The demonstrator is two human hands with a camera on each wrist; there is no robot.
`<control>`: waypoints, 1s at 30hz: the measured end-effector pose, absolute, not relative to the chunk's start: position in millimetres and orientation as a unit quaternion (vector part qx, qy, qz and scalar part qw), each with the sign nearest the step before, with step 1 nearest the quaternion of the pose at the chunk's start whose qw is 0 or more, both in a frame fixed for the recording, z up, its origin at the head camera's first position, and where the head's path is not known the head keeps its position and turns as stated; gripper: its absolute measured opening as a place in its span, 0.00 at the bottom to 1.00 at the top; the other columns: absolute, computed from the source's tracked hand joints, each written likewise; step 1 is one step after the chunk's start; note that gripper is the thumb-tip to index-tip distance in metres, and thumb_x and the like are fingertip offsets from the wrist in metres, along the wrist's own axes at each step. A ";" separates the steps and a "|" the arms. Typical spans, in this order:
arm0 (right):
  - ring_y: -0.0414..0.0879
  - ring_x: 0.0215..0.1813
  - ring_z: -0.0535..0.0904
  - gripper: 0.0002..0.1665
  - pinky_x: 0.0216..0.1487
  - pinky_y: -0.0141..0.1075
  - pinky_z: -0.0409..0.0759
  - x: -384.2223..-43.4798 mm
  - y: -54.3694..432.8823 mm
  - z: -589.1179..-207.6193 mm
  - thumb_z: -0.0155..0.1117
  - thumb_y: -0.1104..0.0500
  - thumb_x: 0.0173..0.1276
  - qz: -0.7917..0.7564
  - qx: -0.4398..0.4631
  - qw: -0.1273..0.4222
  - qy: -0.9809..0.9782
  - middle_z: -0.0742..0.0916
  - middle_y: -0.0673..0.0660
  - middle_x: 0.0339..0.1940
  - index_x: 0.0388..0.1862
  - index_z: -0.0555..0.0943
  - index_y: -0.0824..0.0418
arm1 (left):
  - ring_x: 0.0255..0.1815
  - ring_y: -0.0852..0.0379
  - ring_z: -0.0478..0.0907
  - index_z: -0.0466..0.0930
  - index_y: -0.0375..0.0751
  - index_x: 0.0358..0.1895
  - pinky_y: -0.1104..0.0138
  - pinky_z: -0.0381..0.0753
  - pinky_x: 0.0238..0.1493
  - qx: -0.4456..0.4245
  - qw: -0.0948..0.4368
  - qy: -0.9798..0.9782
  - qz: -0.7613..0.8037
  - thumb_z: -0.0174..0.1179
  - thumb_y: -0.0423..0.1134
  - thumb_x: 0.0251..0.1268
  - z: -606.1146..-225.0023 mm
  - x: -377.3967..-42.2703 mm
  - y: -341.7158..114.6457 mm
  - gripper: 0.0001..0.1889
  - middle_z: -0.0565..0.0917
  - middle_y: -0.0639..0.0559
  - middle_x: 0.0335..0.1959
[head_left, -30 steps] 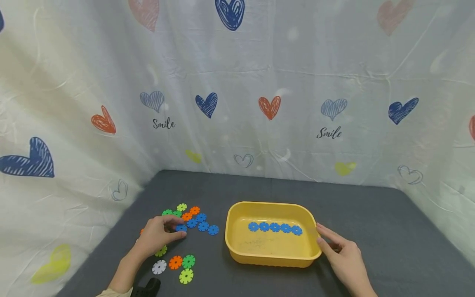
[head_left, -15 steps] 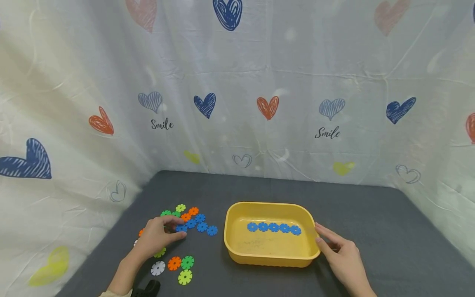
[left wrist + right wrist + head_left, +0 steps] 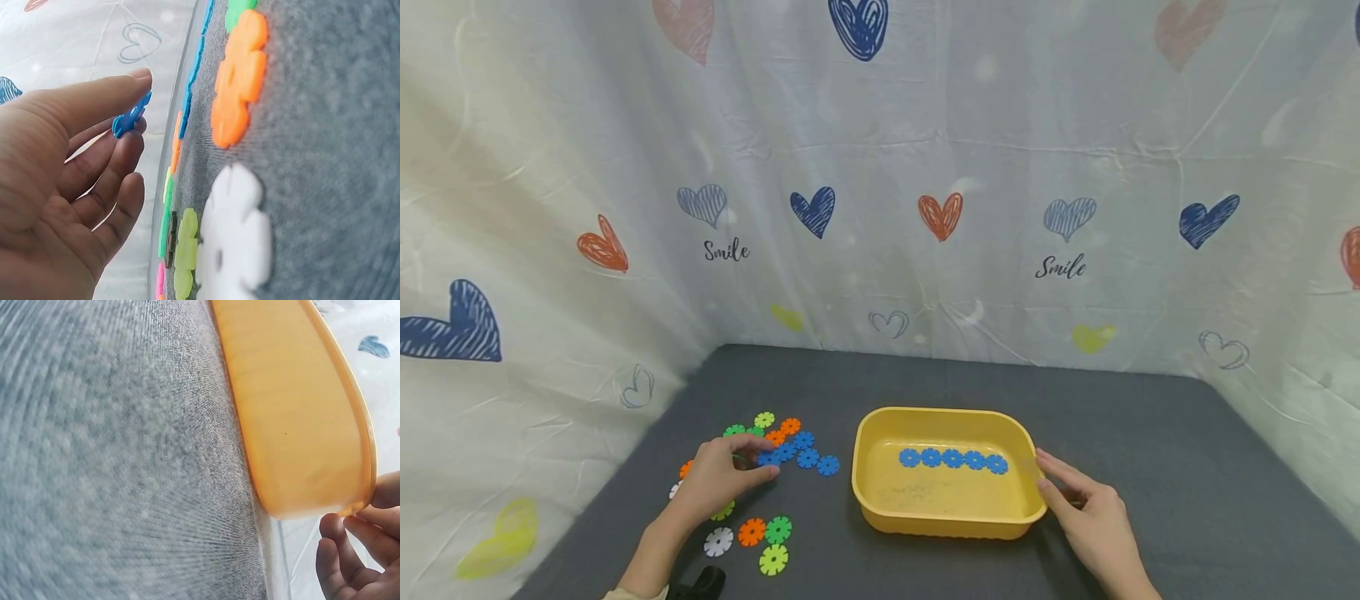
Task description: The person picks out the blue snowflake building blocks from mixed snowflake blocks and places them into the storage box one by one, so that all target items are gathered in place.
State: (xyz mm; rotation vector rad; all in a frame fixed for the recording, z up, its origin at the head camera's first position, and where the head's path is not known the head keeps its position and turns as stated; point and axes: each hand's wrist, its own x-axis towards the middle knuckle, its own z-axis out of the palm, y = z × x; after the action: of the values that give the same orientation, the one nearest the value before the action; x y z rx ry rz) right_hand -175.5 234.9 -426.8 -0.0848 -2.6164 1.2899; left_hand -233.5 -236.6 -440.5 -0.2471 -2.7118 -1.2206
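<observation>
My left hand (image 3: 717,481) pinches a blue snowflake building disc (image 3: 132,116) between thumb and fingertips. In the left wrist view the disc is tilted, held above the grey cloth. Close beside that hand lie several loose blue discs (image 3: 807,458). On the right, my right hand (image 3: 1096,518) grips the end of a yellow plastic basin (image 3: 951,531), thumb and fingers at its rim. The right wrist view has the fingertips (image 3: 332,524) close against the basin's corner. Inside the basin a row of several blue discs (image 3: 952,458) runs left to right.
Loose discs surround the left hand: a white disc (image 3: 718,542), an orange disc (image 3: 752,532), a green disc (image 3: 778,529) and a yellow-green disc (image 3: 773,560) lie nearest the front. A dark grey cloth (image 3: 1120,433) covers the table. A heart-printed curtain (image 3: 880,275) hangs behind.
The left hand and its blue disc have shifted slightly right relative to the loose pieces. The right hand stays at the basin, and the row inside looks the same.
</observation>
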 end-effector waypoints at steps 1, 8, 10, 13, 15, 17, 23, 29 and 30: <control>0.44 0.45 0.81 0.23 0.41 0.32 0.78 -175.5 234.9 -426.8 0.63 0.51 0.73 0.439 -0.028 0.113 -0.891 0.79 0.50 0.64 0.64 0.80 0.54 | 0.33 0.58 0.79 0.87 0.45 0.45 0.66 0.81 0.33 -0.082 0.079 -0.906 -0.409 0.76 0.41 0.51 -440.4 -233.4 -236.4 0.16 0.82 0.57 0.33; 0.42 0.42 0.80 0.22 0.38 0.32 0.78 -175.2 234.0 -426.4 0.63 0.52 0.73 0.441 -0.017 0.124 -0.889 0.80 0.51 0.63 0.63 0.81 0.56 | 0.32 0.57 0.79 0.87 0.47 0.44 0.66 0.81 0.32 -0.079 0.080 -0.903 -0.414 0.76 0.41 0.51 -438.8 -231.4 -234.0 0.15 0.82 0.56 0.33; 0.42 0.42 0.81 0.22 0.39 0.32 0.78 -175.1 233.9 -426.4 0.63 0.52 0.73 0.440 -0.014 0.127 -0.889 0.80 0.51 0.63 0.63 0.81 0.56 | 0.32 0.57 0.80 0.87 0.47 0.44 0.65 0.81 0.32 -0.078 0.081 -0.902 -0.416 0.76 0.41 0.51 -438.2 -230.9 -232.8 0.15 0.82 0.56 0.34; 0.43 0.43 0.81 0.22 0.39 0.32 0.78 -175.0 233.8 -426.4 0.63 0.52 0.73 0.441 -0.016 0.127 -0.888 0.80 0.51 0.63 0.63 0.81 0.56 | 0.32 0.58 0.80 0.87 0.48 0.44 0.66 0.81 0.32 -0.075 0.081 -0.901 -0.419 0.76 0.42 0.51 -437.4 -230.3 -231.0 0.15 0.82 0.56 0.34; 0.43 0.44 0.81 0.22 0.40 0.32 0.78 -174.9 233.7 -426.3 0.63 0.52 0.73 0.443 -0.018 0.125 -0.888 0.80 0.51 0.64 0.63 0.81 0.55 | 0.33 0.58 0.80 0.87 0.48 0.44 0.66 0.81 0.32 -0.074 0.082 -0.900 -0.422 0.77 0.42 0.51 -436.4 -229.7 -229.5 0.16 0.82 0.56 0.35; 0.43 0.44 0.81 0.22 0.39 0.32 0.78 -174.8 233.6 -426.0 0.63 0.52 0.73 0.444 -0.020 0.123 -0.887 0.80 0.51 0.64 0.63 0.81 0.56 | 0.33 0.58 0.80 0.87 0.48 0.44 0.65 0.81 0.33 -0.074 0.083 -0.899 -0.424 0.77 0.42 0.51 -435.0 -228.9 -228.2 0.16 0.82 0.56 0.35; 0.43 0.43 0.81 0.22 0.39 0.32 0.78 -174.8 233.5 -425.8 0.63 0.53 0.73 0.443 -0.021 0.122 -0.888 0.80 0.50 0.64 0.63 0.80 0.56 | 0.32 0.57 0.80 0.87 0.45 0.45 0.65 0.81 0.32 -0.085 0.089 -0.896 -0.428 0.76 0.41 0.52 -431.4 -226.3 -224.2 0.17 0.83 0.55 0.35; 0.43 0.43 0.81 0.22 0.39 0.32 0.78 -174.7 233.6 -426.0 0.63 0.52 0.73 0.442 -0.021 0.122 -0.889 0.80 0.50 0.64 0.63 0.80 0.56 | 0.33 0.57 0.80 0.87 0.45 0.46 0.65 0.81 0.33 -0.084 0.084 -0.892 -0.435 0.76 0.42 0.51 -431.3 -225.9 -221.5 0.17 0.84 0.53 0.39; 0.42 0.43 0.81 0.22 0.39 0.32 0.78 -174.7 233.7 -426.0 0.63 0.52 0.73 0.441 -0.021 0.122 -0.889 0.80 0.50 0.64 0.63 0.80 0.55 | 0.33 0.57 0.80 0.87 0.45 0.46 0.65 0.81 0.33 -0.083 0.084 -0.892 -0.436 0.76 0.41 0.51 -431.2 -226.0 -220.8 0.17 0.84 0.54 0.39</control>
State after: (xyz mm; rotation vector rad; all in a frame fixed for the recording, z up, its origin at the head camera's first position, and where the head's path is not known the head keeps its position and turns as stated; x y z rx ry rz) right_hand -174.7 233.7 -426.0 -0.0612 -2.5942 1.2885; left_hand -226.0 -220.8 -431.2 -0.2477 -2.6618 -1.3010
